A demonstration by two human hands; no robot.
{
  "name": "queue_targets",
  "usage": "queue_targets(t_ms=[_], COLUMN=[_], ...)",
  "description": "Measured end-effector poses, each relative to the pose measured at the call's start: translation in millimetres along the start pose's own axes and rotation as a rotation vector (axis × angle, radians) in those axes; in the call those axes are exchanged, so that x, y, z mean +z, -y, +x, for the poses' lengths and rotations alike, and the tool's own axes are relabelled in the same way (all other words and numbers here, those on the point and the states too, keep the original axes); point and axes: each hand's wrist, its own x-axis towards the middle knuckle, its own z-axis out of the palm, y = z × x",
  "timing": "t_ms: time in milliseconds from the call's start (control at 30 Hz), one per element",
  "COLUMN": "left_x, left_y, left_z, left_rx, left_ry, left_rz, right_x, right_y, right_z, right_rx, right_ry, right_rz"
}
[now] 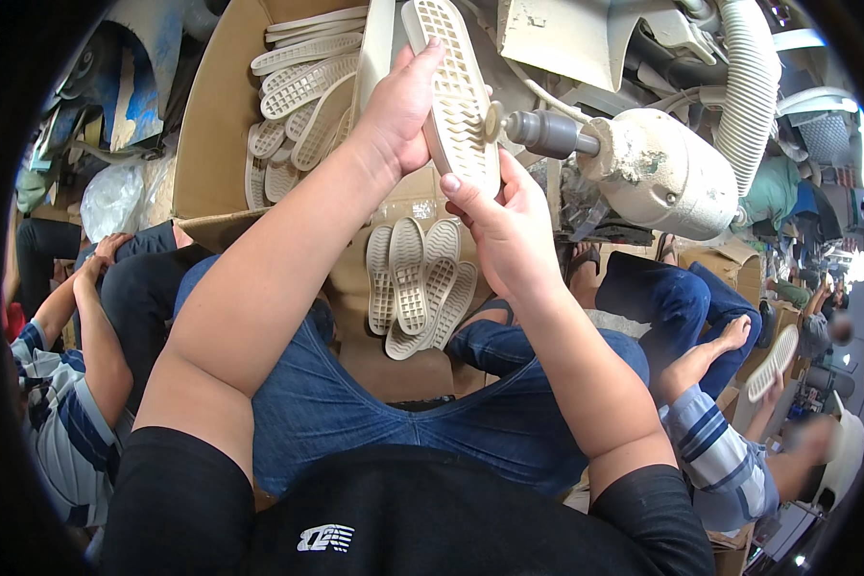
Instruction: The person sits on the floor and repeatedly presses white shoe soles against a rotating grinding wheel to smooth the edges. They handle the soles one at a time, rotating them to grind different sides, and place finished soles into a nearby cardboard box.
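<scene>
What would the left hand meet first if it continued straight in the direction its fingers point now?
The left hand points up and away, along the shoe sole it grips. Straight on, it would probably reach the pale machine housing above, though depth is unclear.

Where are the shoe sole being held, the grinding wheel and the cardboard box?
shoe sole (pixel 451 77): head view, ribbed underside.
grinding wheel (pixel 492 122): head view, disc edge.
cardboard box (pixel 216 115): head view, bare left wall.

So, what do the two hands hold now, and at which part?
Both hold one cream shoe sole, tread side facing up. The left hand grips its left edge near the middle; the right hand holds its lower end with the fingers.
</scene>
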Motion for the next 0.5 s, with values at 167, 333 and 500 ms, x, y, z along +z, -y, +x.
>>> queue_targets(t_ms=[167, 333, 500], left_x=[0.1, -3.3, -6.2], left_y=[-3.1, -2.0, -3.5], left_z=[1.1, -0.2, -1.2], left_rx=[0.033, 0.120, 0.211], left_ry=[-0.003, 0.016, 0.025], left_rz=[-0.031, -0.038, -0.071], right_x=[2.3, 3.5, 3.5], right_y=[-4.7, -9.8, -13.3], right_z=[0.5, 1.0, 2.5], right_rx=[-0.042, -0.037, -0.037], right_ry=[-0.014, -0.070, -0.092], right_rz=[0.017, 0.007, 0.051])
